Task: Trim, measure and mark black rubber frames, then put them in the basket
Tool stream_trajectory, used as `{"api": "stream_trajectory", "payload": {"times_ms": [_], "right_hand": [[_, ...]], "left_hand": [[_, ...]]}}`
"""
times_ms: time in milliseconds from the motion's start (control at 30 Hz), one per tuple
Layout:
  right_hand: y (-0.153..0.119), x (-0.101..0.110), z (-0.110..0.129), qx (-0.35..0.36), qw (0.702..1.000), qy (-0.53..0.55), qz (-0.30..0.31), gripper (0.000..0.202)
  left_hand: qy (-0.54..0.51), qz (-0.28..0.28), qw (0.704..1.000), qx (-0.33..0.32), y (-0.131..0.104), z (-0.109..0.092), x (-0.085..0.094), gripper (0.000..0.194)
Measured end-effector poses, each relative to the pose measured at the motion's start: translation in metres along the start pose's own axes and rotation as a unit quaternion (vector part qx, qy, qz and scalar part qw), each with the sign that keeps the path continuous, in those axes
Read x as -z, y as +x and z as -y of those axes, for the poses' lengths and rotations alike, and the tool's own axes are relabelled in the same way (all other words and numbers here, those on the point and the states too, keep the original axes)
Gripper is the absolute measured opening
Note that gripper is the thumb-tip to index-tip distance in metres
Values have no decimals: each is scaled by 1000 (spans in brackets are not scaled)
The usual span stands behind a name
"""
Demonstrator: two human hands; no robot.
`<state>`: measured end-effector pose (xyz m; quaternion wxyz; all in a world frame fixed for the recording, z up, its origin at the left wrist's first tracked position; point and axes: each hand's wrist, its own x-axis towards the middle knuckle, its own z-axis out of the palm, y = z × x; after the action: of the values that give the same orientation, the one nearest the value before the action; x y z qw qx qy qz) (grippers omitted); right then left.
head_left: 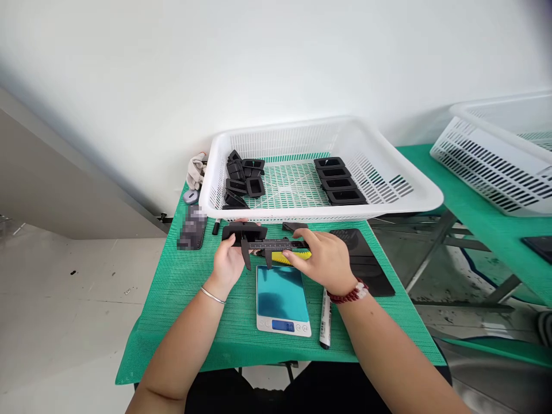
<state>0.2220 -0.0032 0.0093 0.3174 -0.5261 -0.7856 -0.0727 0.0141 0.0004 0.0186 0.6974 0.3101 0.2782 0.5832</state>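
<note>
My left hand (229, 261) is closed around a black rectangular plastic part (245, 232), held up just in front of the white basket. In my right hand (325, 256) is a dark vernier caliper (278, 245), gripped near its beam end. The caliper's jaws are spread apart and lie close against the part; whether they touch it I cannot tell. Below both hands a small digital scale (282, 294) with a shiny blue-green plate reads about 0.0. A yellow-handled object (291, 257) is partly hidden behind the caliper.
A white plastic basket (321, 214) holds a jumbled pile of black parts (244, 175) and a neat row of similar frames (340, 181). A marker (325, 322), a black flat panel (366, 261) and a blurred phone (192, 227) lie on the green-covered table (185, 293). Another basket (495, 155) stands right.
</note>
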Motion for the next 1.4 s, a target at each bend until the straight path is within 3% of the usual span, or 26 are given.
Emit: {"api": "stream_trajectory", "payload": {"times_ms": [133, 400, 800, 1033, 1200, 1400], "right_hand": [[-1, -2, 0, 30, 999, 11, -16, 46], [-3, -4, 3, 77, 994, 77, -26, 35], [-3, 1, 9, 77, 992, 97, -3, 29], [-4, 2, 8, 70, 991, 111, -3, 28], [-3, 0, 8, 60, 987, 123, -78, 29], [-1, 1, 5, 50, 980, 46, -187, 38]], "left_hand": [[-3, 13, 1000, -1, -1, -2, 0, 41], [-5, -14, 1000, 17, -2, -5, -7, 66], [-3, 14, 1000, 23, -2, -3, -5, 62], [-30, 31, 999, 22, 0, -4, -5, 48], [-16, 16, 999, 22, 1, -2, 1, 42], [-9, 28, 999, -36, 0, 5, 10, 41]]}}
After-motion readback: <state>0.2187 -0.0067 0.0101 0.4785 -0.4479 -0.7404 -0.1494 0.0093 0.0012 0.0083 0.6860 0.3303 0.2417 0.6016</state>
